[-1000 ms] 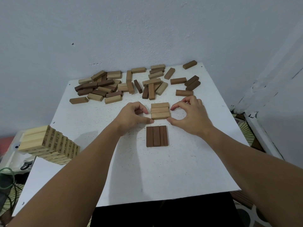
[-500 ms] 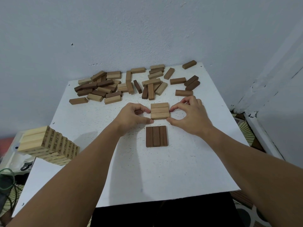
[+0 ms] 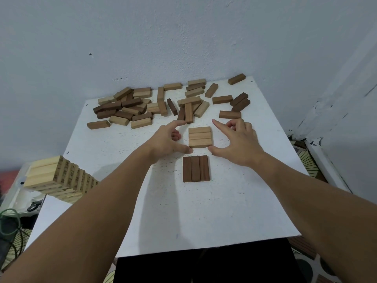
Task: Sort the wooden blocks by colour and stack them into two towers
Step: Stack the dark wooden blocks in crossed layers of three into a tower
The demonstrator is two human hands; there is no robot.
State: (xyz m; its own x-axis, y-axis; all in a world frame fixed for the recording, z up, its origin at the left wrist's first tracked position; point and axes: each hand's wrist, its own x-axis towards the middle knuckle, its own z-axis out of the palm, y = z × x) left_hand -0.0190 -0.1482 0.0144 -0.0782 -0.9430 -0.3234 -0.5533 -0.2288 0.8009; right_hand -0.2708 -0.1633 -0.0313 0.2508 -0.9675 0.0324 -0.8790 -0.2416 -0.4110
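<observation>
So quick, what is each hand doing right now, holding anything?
Left hand: open, holding nothing; its thumb reaches the corner of the light block layer.
Right hand: open, holding nothing; index finger extended, thumb beside the same layer.

The only markings stand on the pale block tower (image 3: pixel 61 178) to the left of the white table (image 3: pixel 183 211): dark printed characters, apparently numbers, run along the ends of its blocks, but they are too small and blurred to read. The loose wooden blocks (image 3: pixel 163 103), the light layer of three (image 3: pixel 200 137) and the dark layer of three (image 3: pixel 196 168) carry no legible text
</observation>
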